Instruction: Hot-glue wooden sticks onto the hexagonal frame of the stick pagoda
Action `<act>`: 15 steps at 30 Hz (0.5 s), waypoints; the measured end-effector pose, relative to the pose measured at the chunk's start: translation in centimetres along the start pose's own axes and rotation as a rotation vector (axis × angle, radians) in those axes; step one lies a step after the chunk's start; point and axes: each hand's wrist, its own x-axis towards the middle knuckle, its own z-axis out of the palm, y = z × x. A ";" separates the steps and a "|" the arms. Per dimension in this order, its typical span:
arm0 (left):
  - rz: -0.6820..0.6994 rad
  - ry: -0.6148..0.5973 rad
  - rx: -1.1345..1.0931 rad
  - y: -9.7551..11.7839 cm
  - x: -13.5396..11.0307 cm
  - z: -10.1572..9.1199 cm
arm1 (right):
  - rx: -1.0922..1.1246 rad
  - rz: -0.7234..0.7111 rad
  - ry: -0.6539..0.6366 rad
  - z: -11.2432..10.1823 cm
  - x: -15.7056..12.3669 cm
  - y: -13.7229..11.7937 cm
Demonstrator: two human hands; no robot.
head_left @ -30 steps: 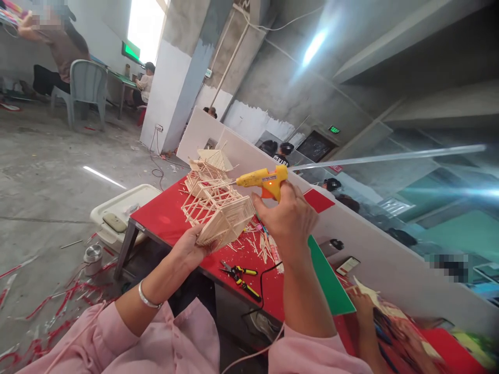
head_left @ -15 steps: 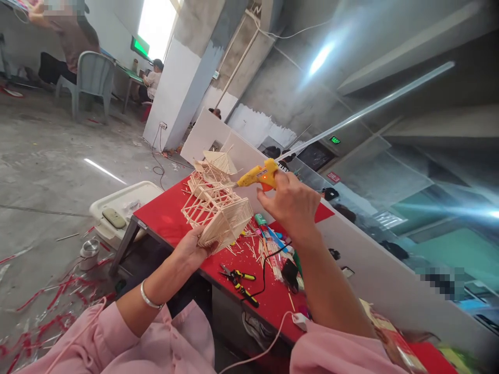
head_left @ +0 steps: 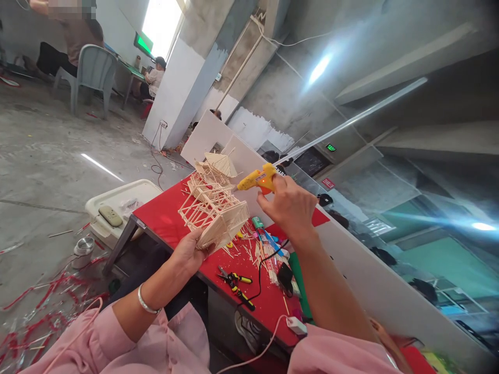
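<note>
My left hand (head_left: pixel 192 250) is closed on the base of a wooden stick model (head_left: pixel 214 215), an open frame of thin pale sticks tilted above the table. My right hand (head_left: pixel 290 205) grips a yellow hot glue gun (head_left: pixel 257 179) with an orange trigger. The gun's nozzle points down and left, close to the model's upper sticks; whether it touches them I cannot tell. Behind the held model, another stick structure with a slatted roof (head_left: pixel 221 163) stands on the red table (head_left: pixel 156 215), partly hidden by it.
Yellow-and-black pliers (head_left: pixel 236 285) lie near the table's front edge. Loose sticks (head_left: pixel 255 254), a black cable (head_left: pixel 260 272) and a white plug (head_left: pixel 296 325) are to the right. A white bin (head_left: pixel 125 205) stands left of the table. A white partition (head_left: pixel 351 270) runs behind. People sit farther off.
The glue gun and my right hand have shifted slightly down, with the nozzle nearer the sticks. The held model has moved slightly left. The camera view has shifted a little.
</note>
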 end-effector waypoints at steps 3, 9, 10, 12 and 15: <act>0.012 0.022 -0.009 0.1 -0.1 0.0 | -0.020 0.001 -0.028 -0.2 0.0 -0.2; 0.075 -0.020 -0.011 0.1 0.0 -0.2 | -0.037 -0.031 -0.074 -0.4 -0.2 -0.1; 0.079 -0.016 -0.010 0.0 0.1 -0.3 | -0.024 -0.037 -0.079 -0.4 -0.2 0.0; 0.082 -0.012 -0.004 -0.1 0.2 -0.5 | 0.006 -0.040 -0.082 -0.4 -0.3 0.0; 0.082 -0.014 0.006 -0.3 0.3 -0.6 | 0.028 -0.030 -0.069 -0.3 -0.3 -0.1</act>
